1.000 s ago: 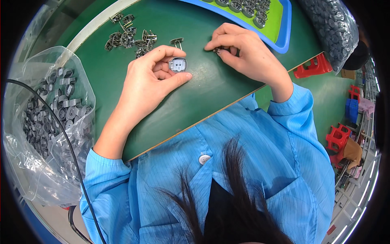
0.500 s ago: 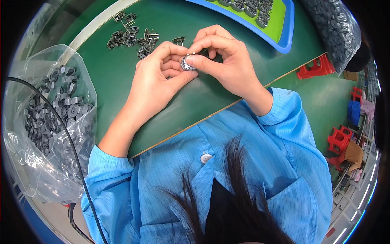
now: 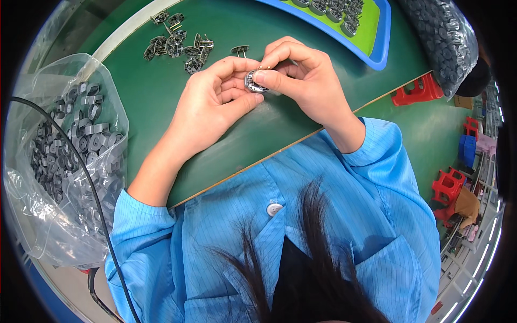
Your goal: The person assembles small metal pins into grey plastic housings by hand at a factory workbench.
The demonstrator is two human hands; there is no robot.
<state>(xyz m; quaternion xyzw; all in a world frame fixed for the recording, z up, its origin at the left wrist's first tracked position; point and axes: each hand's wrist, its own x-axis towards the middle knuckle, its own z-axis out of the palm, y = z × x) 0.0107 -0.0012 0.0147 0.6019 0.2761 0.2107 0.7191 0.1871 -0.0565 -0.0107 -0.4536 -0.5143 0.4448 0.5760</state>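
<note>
A small round grey housing (image 3: 250,83) with a circuit board in its face is pinched between both hands above the green table. My left hand (image 3: 207,105) is closed round its left side, thumb below and fingers behind. The thumb of my right hand (image 3: 309,81) presses on its face, the index finger bent over thin metal pins at its top edge. Fingers hide much of the part. Just beyond the left fingertips, a round circuit board with pins (image 3: 240,50) lies on the table. Several more loose circuit boards (image 3: 175,44) are heaped further left.
An open plastic bag (image 3: 81,145) of grey round housings is at the left, a black cable (image 3: 81,156) crossing it. At the back, a blue-rimmed tray (image 3: 380,54) holds rows of round parts. A full bag (image 3: 444,46) and a red stool (image 3: 419,91) are at the right.
Both hands have shifted slightly to the right with the housing, still pinched between them. The right thumb remains pressed on its face.
</note>
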